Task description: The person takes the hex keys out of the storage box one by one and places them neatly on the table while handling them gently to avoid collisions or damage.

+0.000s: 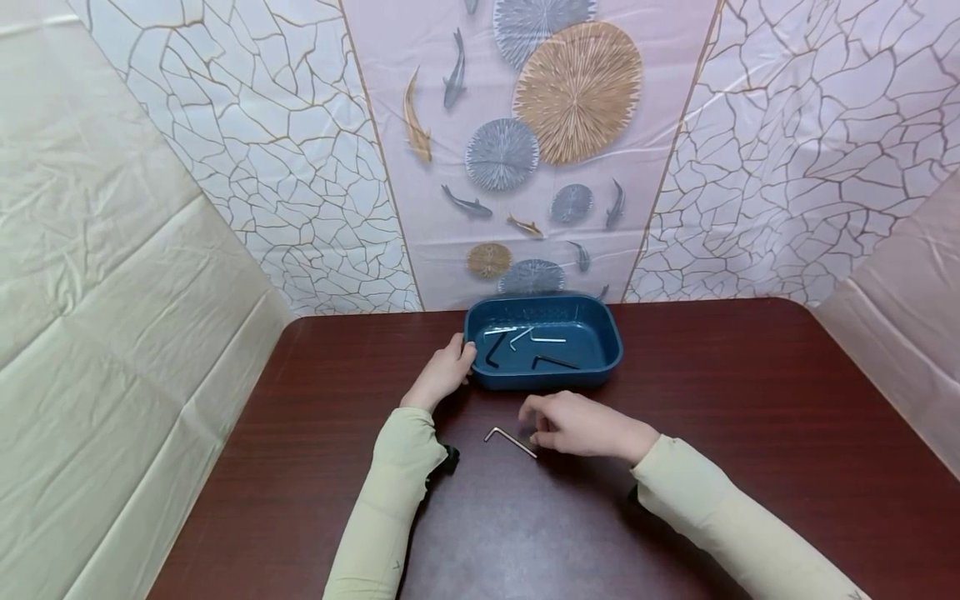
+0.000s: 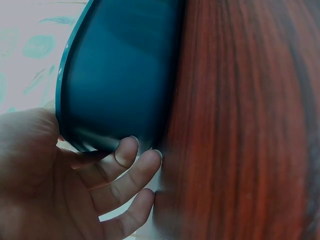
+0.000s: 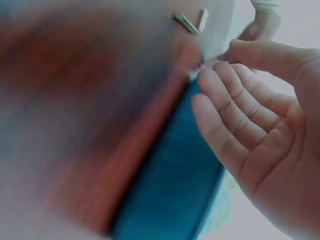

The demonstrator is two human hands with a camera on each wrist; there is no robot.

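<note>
Bracing the tray (image 1: pixel 611 354) rim, left hand (image 1: pixel 444 372); relaxed right hand (image 1: pixel 577 425) empty beside hex key (image 1: pixel 510 440).

The head camera looks forward and down from above at the whole worktop (image 1: pixel 750 400) and the far wall. Each wrist camera sits very near its hand, low over the surface. All three views share the blue tray (image 1: pixel 609 354) (image 2: pixel 120 75) (image 3: pixel 175 195).

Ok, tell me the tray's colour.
The tray is dark teal blue, clearest in the head view.
</note>
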